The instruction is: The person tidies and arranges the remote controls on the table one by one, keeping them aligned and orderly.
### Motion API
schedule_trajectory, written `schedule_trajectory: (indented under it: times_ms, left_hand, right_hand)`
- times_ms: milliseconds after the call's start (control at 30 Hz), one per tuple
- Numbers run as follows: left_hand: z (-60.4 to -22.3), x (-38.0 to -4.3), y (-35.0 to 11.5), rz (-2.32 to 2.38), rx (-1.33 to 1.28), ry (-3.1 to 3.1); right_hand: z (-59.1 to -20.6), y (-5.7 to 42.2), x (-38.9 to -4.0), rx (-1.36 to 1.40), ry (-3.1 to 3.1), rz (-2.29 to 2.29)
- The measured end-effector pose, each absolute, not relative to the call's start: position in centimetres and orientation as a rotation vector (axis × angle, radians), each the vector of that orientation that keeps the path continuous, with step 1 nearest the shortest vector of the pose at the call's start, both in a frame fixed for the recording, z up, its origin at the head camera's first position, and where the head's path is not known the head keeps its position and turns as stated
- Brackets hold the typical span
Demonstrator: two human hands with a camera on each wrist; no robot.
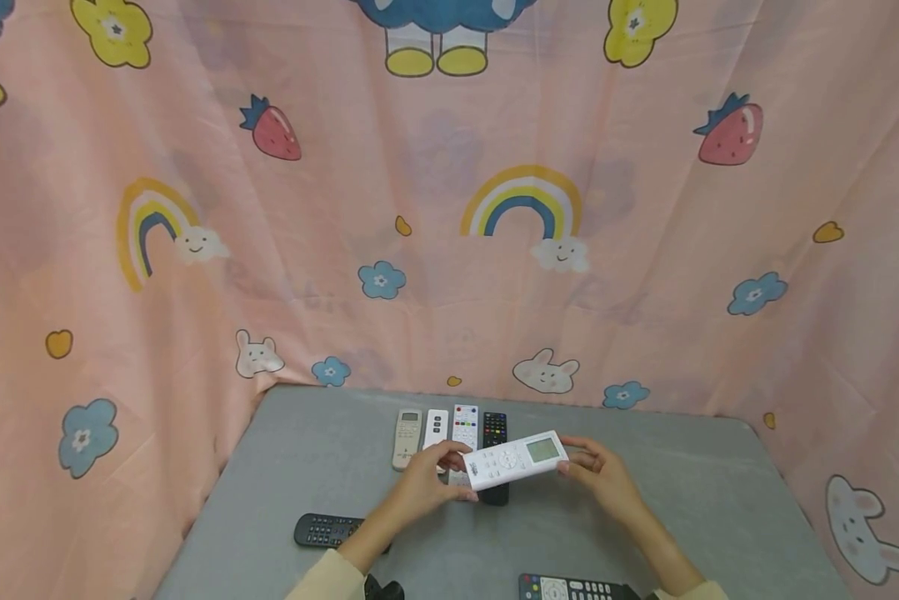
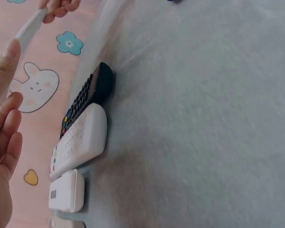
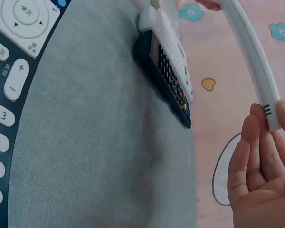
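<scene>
A white air-conditioner remote (image 1: 515, 460) with a small grey-green screen is held up above the table between both hands. My left hand (image 1: 428, 477) pinches its lower end, thumb below and fingers behind. At the screen end, my right hand (image 1: 605, 477) grips the corner between thumb and fingers. The right wrist view shows the raised remote (image 3: 251, 52) edge-on, its end between thumb and fingertips. Behind it on the table stand a beige remote (image 1: 407, 439), a small white remote (image 1: 436, 428), a white remote with coloured buttons (image 1: 465, 423) and a black remote (image 1: 496, 427), side by side in a row.
On the grey table (image 1: 689, 483), a black remote (image 1: 325, 530) lies at the left, partly behind my left forearm. Another dark remote with white buttons (image 1: 569, 588) lies at the near edge, close to the right sleeve. A pink patterned curtain (image 1: 449, 317) hangs behind the table.
</scene>
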State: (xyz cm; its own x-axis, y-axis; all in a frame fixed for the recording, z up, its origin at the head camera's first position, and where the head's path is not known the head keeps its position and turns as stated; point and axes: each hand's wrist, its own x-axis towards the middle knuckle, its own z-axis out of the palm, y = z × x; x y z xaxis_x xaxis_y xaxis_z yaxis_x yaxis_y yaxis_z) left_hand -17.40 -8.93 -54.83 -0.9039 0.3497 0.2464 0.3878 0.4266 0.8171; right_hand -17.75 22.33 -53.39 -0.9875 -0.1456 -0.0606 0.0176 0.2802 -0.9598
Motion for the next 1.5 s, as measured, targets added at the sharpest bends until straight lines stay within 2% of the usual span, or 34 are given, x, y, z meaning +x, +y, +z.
schedule_trajectory:
  times_ms: [433,1100,1500]
  left_hand:
    - [-55.5,-18.2,-6.9,-1.596,-0.646,-2.541]
    - [-57.8,-17.9,-2.8,-1.398,-0.807,-2.502]
    - [-58.8,-18.5,-1.4,-1.4,-0.712,-2.579]
  right_hand:
    - [-53.7,22.8,-19.6,0.157,2.363,-1.806]
    - [-55.3,23.0,-24.5,0.085,2.349,-1.784]
    - [-56.4,22.4,-26.6,0.079,2.358,-1.722]
